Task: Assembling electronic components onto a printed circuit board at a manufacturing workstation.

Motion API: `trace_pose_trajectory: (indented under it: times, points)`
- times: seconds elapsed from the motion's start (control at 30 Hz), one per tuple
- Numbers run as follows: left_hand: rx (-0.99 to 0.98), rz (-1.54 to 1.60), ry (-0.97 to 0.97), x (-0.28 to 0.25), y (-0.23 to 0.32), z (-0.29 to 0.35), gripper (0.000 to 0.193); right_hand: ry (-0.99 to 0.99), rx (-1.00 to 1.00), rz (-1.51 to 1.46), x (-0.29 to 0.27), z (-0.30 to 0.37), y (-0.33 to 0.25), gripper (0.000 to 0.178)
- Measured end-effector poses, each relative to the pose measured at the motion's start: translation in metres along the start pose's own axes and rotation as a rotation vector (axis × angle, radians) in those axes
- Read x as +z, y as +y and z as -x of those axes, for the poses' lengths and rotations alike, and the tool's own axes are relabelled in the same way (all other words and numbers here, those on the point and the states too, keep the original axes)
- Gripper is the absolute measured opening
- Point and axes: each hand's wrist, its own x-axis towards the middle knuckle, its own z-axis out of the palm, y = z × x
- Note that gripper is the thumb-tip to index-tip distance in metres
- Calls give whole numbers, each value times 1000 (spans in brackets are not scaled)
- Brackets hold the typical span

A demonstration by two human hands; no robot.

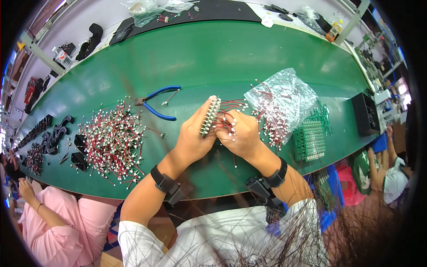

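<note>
Shiny green table [191, 49], pale wall [74, 27] beyond

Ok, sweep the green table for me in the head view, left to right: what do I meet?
Black curved parts, big pile of red-wired connectors, blue-handled pliers, left hand, right hand, clear plastic bag, stack of green boards, black box.

Open green tabletop [195, 53] offers a wide passage beyond the grip of the left hand [190, 135] and right hand [242, 133]. Left of the grip, blue-handled pliers [141, 101] and a connector heap [114, 142] obstruct; to its right, a plastic bag [287, 95] and stacked green boards [309, 140] do.
</note>
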Motion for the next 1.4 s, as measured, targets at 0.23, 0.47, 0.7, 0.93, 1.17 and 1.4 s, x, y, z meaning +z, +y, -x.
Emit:
trace_pose_trajectory:
  times: [0.23, 0.47, 0.7, 0.93, 1.17, 1.4]
  points:
    - [-1, -13, 0, 1, -1, 0, 73, 8, -7, -8, -1, -4, -2, 19]
    - [3, -18, -3, 0, -1, 0, 72, 6, 0, -8, -2, -5, -6, 18]
    - [12, -26, -2, 1, -1, -1, 72, -12, 13, -16, -2, -5, -5, 18]
    - [-20, -13, -36, -1, 1, -2, 72, -57, 46, 8, -2, -2, -4, 18]
    - [-54, 47, -63, -5, -1, -2, 72, -9, 8, -42, -3, -5, -5, 24]
    - [-114, 109, -78, -7, 4, -1, 73, -18, 14, -51, -4, -6, -5, 23]
